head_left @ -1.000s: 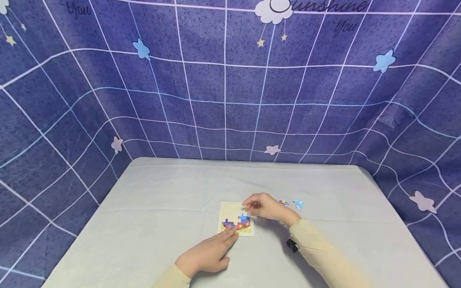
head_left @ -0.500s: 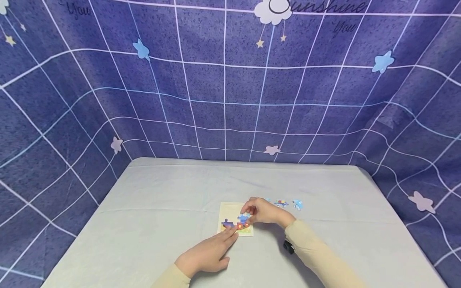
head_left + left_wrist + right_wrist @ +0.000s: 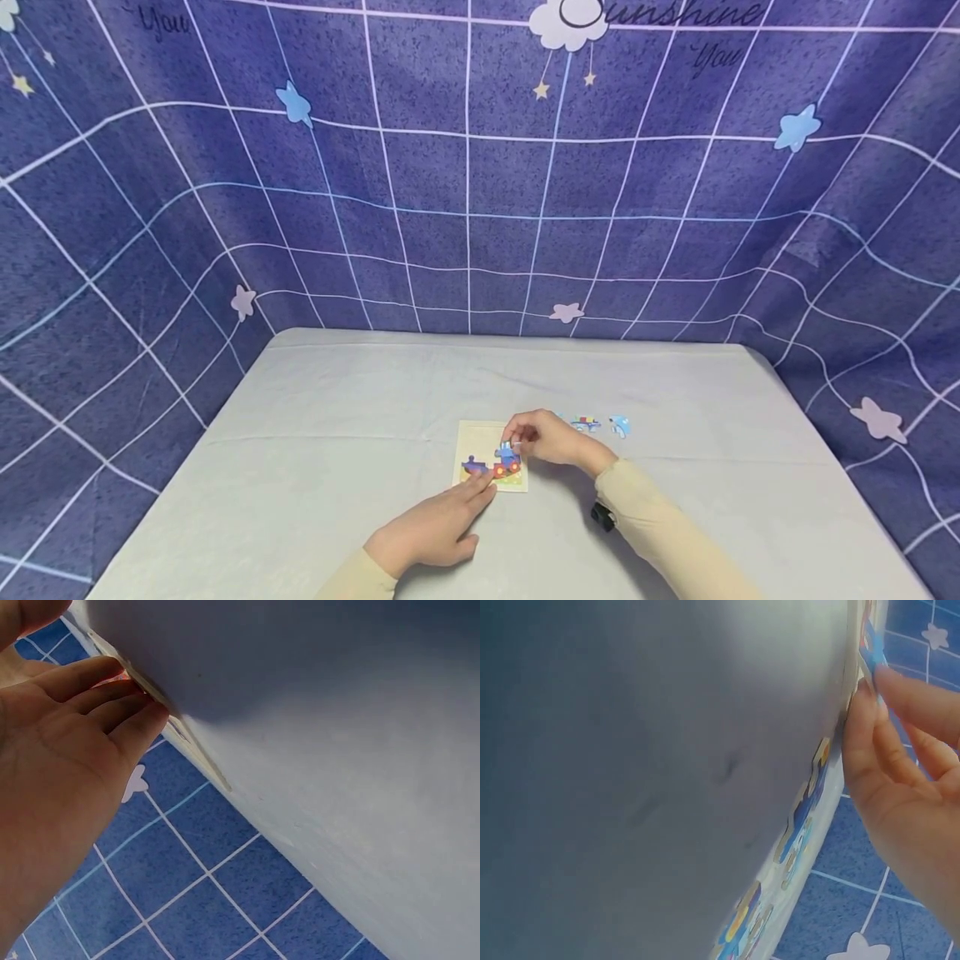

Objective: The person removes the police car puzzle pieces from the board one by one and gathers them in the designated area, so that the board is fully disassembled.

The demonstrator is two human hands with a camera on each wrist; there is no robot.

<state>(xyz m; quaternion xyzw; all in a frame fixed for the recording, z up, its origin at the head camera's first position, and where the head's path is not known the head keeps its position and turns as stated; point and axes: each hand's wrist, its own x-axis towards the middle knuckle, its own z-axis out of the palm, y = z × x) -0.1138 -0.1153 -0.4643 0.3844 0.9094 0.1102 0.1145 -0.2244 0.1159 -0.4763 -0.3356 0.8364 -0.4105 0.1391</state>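
Note:
A small picture puzzle board (image 3: 480, 432) with a pale frame lies on the table, train pieces in it: a purple piece (image 3: 475, 467) at left, a red piece with yellow wheels (image 3: 501, 471) at right. My left hand (image 3: 435, 529) rests on its lower edge with straight fingers; the left wrist view shows those fingertips on the board edge (image 3: 199, 754). Above the red piece, my right hand (image 3: 551, 437) pinches a blue puzzle piece (image 3: 506, 451) between thumb and fingers. That blue piece (image 3: 873, 649) stands tilted at the board in the right wrist view.
Loose puzzle pieces (image 3: 586, 423) lie right of the board, behind the right hand, with a light blue one (image 3: 619, 426) farther right. Several show edge-on (image 3: 804, 810) in the right wrist view. A patterned blue curtain (image 3: 420, 167) hangs around the table (image 3: 337, 417).
My right hand has come down onto the board and taken hold of the blue piece, which now sits turned and slightly higher. The left hand has stayed in place.

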